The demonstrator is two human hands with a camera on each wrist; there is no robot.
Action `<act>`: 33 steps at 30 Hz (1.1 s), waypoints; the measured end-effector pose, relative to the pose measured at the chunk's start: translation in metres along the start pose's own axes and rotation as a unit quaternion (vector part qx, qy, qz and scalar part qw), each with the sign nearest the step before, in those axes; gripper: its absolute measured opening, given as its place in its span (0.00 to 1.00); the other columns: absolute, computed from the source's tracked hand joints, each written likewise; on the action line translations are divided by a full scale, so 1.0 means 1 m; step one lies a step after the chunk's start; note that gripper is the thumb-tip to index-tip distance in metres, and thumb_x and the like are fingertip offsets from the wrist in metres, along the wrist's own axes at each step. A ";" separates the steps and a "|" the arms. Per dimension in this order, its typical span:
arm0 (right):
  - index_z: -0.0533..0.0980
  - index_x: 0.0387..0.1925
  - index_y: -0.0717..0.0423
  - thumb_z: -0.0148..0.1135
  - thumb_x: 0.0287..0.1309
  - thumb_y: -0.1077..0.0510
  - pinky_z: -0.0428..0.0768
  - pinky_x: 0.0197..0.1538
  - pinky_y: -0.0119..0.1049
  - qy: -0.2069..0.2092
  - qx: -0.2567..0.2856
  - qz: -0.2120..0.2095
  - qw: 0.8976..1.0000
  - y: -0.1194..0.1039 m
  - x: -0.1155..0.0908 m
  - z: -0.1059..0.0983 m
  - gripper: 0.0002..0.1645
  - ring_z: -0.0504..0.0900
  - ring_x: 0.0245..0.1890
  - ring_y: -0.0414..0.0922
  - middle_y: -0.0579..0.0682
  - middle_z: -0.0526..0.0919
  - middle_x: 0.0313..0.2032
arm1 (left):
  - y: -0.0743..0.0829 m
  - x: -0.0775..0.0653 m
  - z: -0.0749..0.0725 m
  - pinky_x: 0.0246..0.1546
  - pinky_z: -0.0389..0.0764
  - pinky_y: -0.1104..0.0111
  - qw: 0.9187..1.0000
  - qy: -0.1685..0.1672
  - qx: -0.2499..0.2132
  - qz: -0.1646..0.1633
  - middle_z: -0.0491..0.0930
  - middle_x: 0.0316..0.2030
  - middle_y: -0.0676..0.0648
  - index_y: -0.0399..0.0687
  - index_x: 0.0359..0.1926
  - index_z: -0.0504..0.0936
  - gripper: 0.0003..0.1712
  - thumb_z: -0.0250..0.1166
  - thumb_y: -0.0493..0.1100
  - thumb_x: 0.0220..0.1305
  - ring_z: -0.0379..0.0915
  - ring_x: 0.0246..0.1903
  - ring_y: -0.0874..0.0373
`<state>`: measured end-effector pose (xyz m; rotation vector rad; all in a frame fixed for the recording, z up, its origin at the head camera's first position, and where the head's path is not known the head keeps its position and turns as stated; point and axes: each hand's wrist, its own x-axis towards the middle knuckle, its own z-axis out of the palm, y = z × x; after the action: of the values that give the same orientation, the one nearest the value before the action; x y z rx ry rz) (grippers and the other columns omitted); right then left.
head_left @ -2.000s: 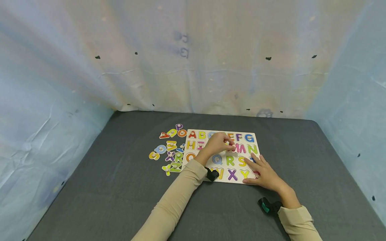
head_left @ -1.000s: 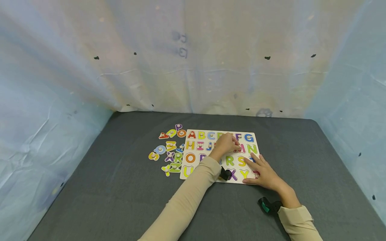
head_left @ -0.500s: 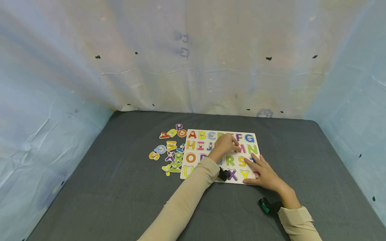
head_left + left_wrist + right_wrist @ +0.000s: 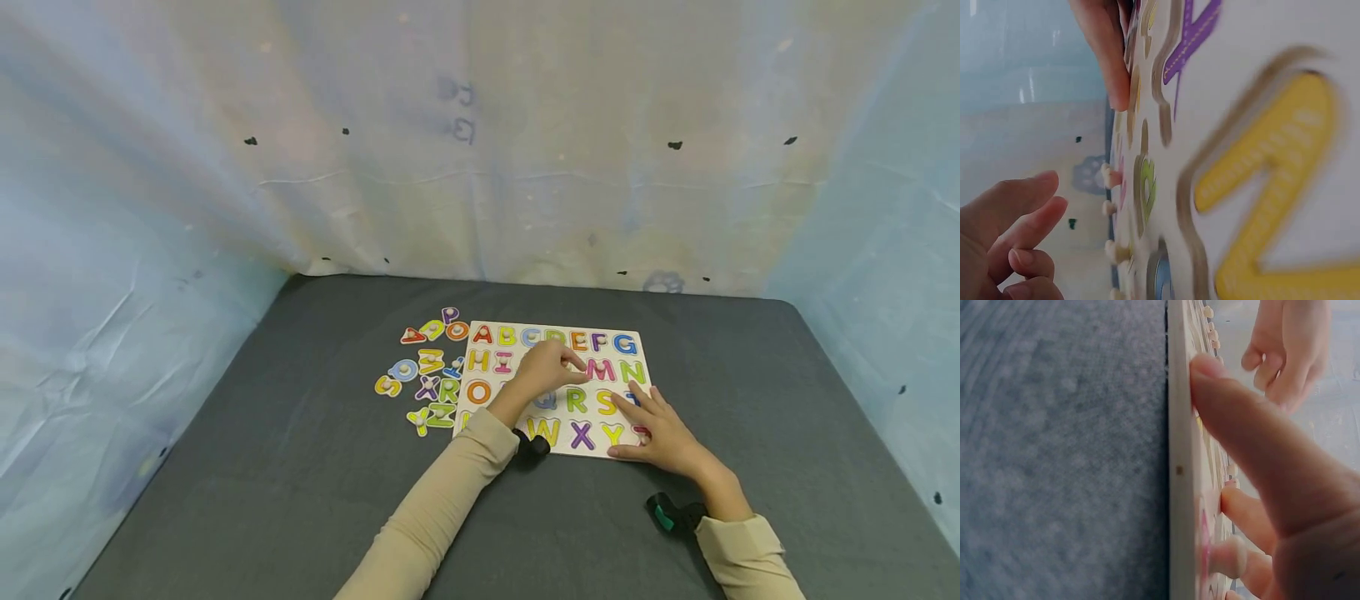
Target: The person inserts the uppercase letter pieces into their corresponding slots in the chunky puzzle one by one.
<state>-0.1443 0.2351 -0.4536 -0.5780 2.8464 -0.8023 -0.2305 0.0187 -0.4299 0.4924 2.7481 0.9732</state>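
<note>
Spreading out beneath everything, the dark table [image 4: 262,500] gives us one flat working surface. On it we see the white alphabet board [image 4: 562,415] lying flat, its letters facing the person, which makes them easy to read. The right hand [image 4: 663,437] rests on the board's right side, thumb at the near edge and fingers spread; its grip is apart, closed round nothing, and we judge that it steadies the board against sliding. The left hand [image 4: 546,367] hovers over the board's middle, fingers loosely bent; its grip is a little apart at the tips and holds nothing. Just beside it, the pink M [image 4: 601,371] appears seated in the second row. Left of the board we find loose letters clustered, among them the round blue letter [image 4: 404,370], the red letter [image 4: 412,336] and the purple P [image 4: 450,315], presumably kept there within the left hand's reach. Smallest are the pale knobs [image 4: 1109,208], standing proud of the board, likely so that fingertips can pinch each flat piece.
</note>
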 end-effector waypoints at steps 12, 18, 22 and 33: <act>0.65 0.68 0.58 0.75 0.42 0.44 0.52 0.63 0.75 -0.010 0.004 0.003 1.000 0.001 0.000 0.001 0.53 0.46 0.69 0.79 0.72 0.53 0.71 | -0.041 -0.045 -0.033 0.27 0.60 0.76 0.997 0.015 -0.058 0.054 0.81 0.32 0.47 0.49 0.39 0.89 0.10 0.71 0.46 0.57 0.60 0.25 0.62; 0.65 0.68 0.58 0.75 0.42 0.45 0.51 0.64 0.74 -0.009 0.006 0.004 1.000 0.000 0.000 0.000 0.53 0.46 0.69 0.79 0.72 0.53 0.71 | -0.065 -0.065 -0.054 0.28 0.61 0.76 0.995 0.017 -0.071 0.067 0.81 0.29 0.46 0.45 0.39 0.89 0.10 0.71 0.44 0.56 0.60 0.24 0.62; 0.64 0.68 0.58 0.75 0.42 0.45 0.51 0.64 0.75 -0.010 0.007 0.004 1.000 0.001 0.001 0.000 0.53 0.45 0.69 0.79 0.72 0.53 0.71 | -0.079 -0.074 -0.068 0.28 0.63 0.76 0.994 -0.004 -0.076 0.077 0.80 0.30 0.45 0.44 0.41 0.88 0.12 0.71 0.44 0.57 0.61 0.25 0.62; 0.64 0.68 0.58 0.75 0.42 0.45 0.51 0.64 0.74 -0.008 0.007 0.001 1.000 0.002 0.001 0.001 0.53 0.45 0.69 0.79 0.72 0.52 0.71 | -0.124 -0.095 -0.094 0.26 0.66 0.75 0.986 -0.079 -0.105 0.103 0.73 0.25 0.48 0.41 0.44 0.87 0.13 0.69 0.42 0.58 0.59 0.22 0.64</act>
<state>-0.1457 0.2361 -0.4555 -0.5782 2.8240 -0.8116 -0.1991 -0.1611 -0.4311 0.7903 2.4565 1.1980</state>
